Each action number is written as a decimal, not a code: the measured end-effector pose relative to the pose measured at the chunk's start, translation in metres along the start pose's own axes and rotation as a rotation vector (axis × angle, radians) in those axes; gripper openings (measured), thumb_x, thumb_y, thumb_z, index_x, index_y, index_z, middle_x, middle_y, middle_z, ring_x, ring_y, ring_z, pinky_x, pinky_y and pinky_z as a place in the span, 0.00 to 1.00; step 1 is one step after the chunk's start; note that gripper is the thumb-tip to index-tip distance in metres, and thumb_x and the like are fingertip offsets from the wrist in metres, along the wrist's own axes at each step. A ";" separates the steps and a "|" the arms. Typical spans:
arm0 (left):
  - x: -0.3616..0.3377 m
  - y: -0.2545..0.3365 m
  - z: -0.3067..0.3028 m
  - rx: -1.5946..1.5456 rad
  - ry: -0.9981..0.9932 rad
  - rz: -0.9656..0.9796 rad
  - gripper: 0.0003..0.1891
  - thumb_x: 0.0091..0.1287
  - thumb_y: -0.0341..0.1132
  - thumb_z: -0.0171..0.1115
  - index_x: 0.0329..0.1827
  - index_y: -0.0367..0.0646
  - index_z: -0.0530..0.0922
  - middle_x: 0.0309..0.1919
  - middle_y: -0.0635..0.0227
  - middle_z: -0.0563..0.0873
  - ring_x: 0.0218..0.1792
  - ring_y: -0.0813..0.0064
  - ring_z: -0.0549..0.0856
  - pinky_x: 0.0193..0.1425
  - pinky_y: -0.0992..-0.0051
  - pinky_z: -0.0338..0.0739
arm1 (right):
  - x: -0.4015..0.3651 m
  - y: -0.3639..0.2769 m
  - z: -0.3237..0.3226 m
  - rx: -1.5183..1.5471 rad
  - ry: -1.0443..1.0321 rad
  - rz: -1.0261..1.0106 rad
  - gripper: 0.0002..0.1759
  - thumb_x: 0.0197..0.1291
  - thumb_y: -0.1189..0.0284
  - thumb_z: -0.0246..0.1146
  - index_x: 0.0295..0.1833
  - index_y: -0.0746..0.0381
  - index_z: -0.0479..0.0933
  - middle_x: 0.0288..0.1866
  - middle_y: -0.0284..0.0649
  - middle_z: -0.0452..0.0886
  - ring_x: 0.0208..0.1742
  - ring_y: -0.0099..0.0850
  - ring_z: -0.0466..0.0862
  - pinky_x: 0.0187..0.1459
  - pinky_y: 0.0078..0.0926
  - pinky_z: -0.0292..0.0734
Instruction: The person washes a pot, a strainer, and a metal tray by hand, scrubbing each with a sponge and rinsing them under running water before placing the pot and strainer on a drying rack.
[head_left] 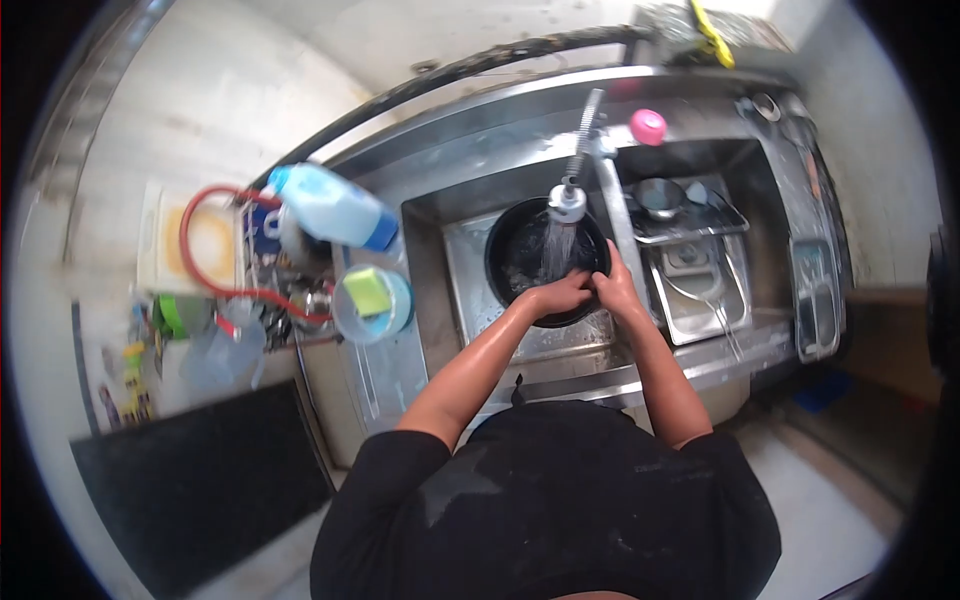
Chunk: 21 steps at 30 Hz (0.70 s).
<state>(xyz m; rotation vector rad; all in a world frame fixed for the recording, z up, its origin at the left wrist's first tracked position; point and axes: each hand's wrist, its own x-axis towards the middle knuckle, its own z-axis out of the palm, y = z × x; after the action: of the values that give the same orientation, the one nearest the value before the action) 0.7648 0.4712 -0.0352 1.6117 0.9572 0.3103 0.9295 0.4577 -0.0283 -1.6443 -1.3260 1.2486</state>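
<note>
A round black pot (512, 245) sits in the left basin of the steel sink, with water in it. From the spray faucet head (567, 203) above, water streams down into the pot. My right hand (619, 288) grips the pot's right rim, thumb along the edge. My left hand (562, 291) reaches over the near rim into the pot, fingers bent and pressed together beside the right hand. The left fingertips are partly hidden, and I cannot make out whether anything is in them.
Left of the basin stand a light blue tub (395, 300) with a green-yellow sponge (368, 291) and a detergent bottle (335, 210). The right basin holds metal trays (705, 300) and a small bowl (660, 197). A pink object (648, 127) rests on the back ledge.
</note>
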 end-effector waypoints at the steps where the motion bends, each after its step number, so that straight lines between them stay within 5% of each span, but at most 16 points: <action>1: -0.002 -0.011 0.006 -0.010 0.059 -0.012 0.22 0.67 0.43 0.53 0.57 0.39 0.82 0.58 0.46 0.82 0.64 0.43 0.76 0.69 0.56 0.69 | -0.004 -0.014 0.001 0.026 -0.044 0.021 0.40 0.55 0.79 0.56 0.76 0.65 0.55 0.63 0.59 0.76 0.63 0.49 0.79 0.63 0.34 0.72; 2: -0.004 -0.020 0.012 0.202 0.264 -0.008 0.24 0.68 0.47 0.54 0.58 0.39 0.81 0.56 0.45 0.83 0.62 0.44 0.78 0.68 0.56 0.70 | -0.002 -0.017 0.003 0.122 -0.102 0.128 0.40 0.55 0.78 0.55 0.76 0.65 0.55 0.62 0.56 0.77 0.62 0.44 0.80 0.62 0.33 0.74; 4: -0.020 -0.015 0.007 0.409 0.507 -0.037 0.26 0.68 0.51 0.54 0.58 0.40 0.81 0.54 0.45 0.84 0.59 0.44 0.80 0.67 0.56 0.71 | 0.021 0.053 0.019 0.174 -0.083 0.136 0.35 0.55 0.79 0.53 0.72 0.59 0.62 0.52 0.44 0.79 0.49 0.37 0.83 0.40 0.36 0.85; 6: -0.042 0.023 -0.007 0.394 0.028 -0.575 0.27 0.68 0.56 0.55 0.58 0.43 0.82 0.50 0.46 0.85 0.59 0.48 0.81 0.66 0.57 0.71 | 0.007 0.005 0.001 0.333 -0.234 0.336 0.26 0.56 0.79 0.52 0.63 0.60 0.66 0.45 0.41 0.78 0.42 0.37 0.84 0.31 0.38 0.87; 7: -0.054 0.028 -0.007 0.435 -0.081 -0.489 0.27 0.68 0.59 0.55 0.54 0.45 0.84 0.45 0.50 0.87 0.55 0.48 0.83 0.62 0.56 0.75 | 0.003 -0.003 -0.002 0.383 -0.258 0.419 0.20 0.57 0.78 0.54 0.57 0.60 0.67 0.41 0.40 0.77 0.37 0.37 0.83 0.30 0.36 0.86; 13: -0.087 0.007 0.003 0.540 0.033 -0.099 0.15 0.63 0.47 0.62 0.45 0.48 0.85 0.37 0.54 0.87 0.43 0.49 0.86 0.47 0.54 0.79 | 0.015 0.049 0.007 0.332 -0.403 0.768 0.16 0.62 0.69 0.57 0.53 0.63 0.70 0.40 0.49 0.78 0.34 0.41 0.84 0.32 0.34 0.85; 14: -0.088 0.001 0.000 0.495 0.106 -0.041 0.14 0.62 0.44 0.63 0.45 0.49 0.85 0.36 0.54 0.87 0.42 0.49 0.86 0.47 0.54 0.79 | 0.011 0.048 0.009 0.342 -0.389 0.781 0.17 0.63 0.65 0.57 0.53 0.64 0.70 0.42 0.52 0.79 0.34 0.42 0.85 0.33 0.34 0.85; 15: -0.088 -0.001 -0.004 0.476 0.154 -0.027 0.13 0.63 0.42 0.63 0.46 0.46 0.84 0.34 0.52 0.86 0.40 0.49 0.86 0.46 0.56 0.78 | 0.005 0.044 0.006 0.308 -0.422 0.681 0.30 0.66 0.53 0.57 0.62 0.66 0.68 0.44 0.58 0.79 0.33 0.44 0.85 0.34 0.34 0.85; 16: -0.085 -0.009 -0.007 0.473 0.151 -0.018 0.13 0.63 0.42 0.63 0.46 0.46 0.84 0.34 0.52 0.86 0.40 0.49 0.86 0.46 0.56 0.78 | 0.004 0.045 0.005 0.306 -0.412 0.681 0.30 0.66 0.53 0.57 0.62 0.66 0.68 0.44 0.58 0.79 0.33 0.44 0.85 0.34 0.34 0.85; 18: -0.080 -0.032 -0.011 0.126 0.342 -0.060 0.13 0.67 0.41 0.62 0.44 0.40 0.83 0.34 0.54 0.87 0.37 0.55 0.87 0.43 0.61 0.78 | 0.005 0.049 0.006 0.169 -0.377 0.693 0.40 0.66 0.43 0.54 0.72 0.62 0.62 0.48 0.61 0.78 0.35 0.46 0.85 0.36 0.35 0.85; 19: -0.080 -0.045 -0.012 -0.104 0.383 -0.087 0.13 0.68 0.40 0.61 0.43 0.38 0.82 0.34 0.57 0.87 0.37 0.59 0.87 0.42 0.63 0.78 | 0.010 0.056 0.009 0.114 -0.425 0.700 0.46 0.65 0.36 0.50 0.78 0.54 0.54 0.65 0.60 0.71 0.49 0.49 0.83 0.48 0.46 0.83; 21: -0.079 -0.068 -0.014 -0.526 0.366 -0.251 0.12 0.71 0.38 0.59 0.46 0.35 0.81 0.39 0.63 0.87 0.40 0.68 0.87 0.44 0.67 0.80 | 0.001 0.051 0.007 0.128 -0.421 0.666 0.46 0.65 0.36 0.49 0.79 0.52 0.52 0.71 0.54 0.65 0.57 0.51 0.78 0.54 0.52 0.77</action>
<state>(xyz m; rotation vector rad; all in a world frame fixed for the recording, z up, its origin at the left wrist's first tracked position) 0.6775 0.4236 -0.0701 0.9595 1.2192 0.6379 0.9397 0.4454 -0.0776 -1.8639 -0.9018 2.1164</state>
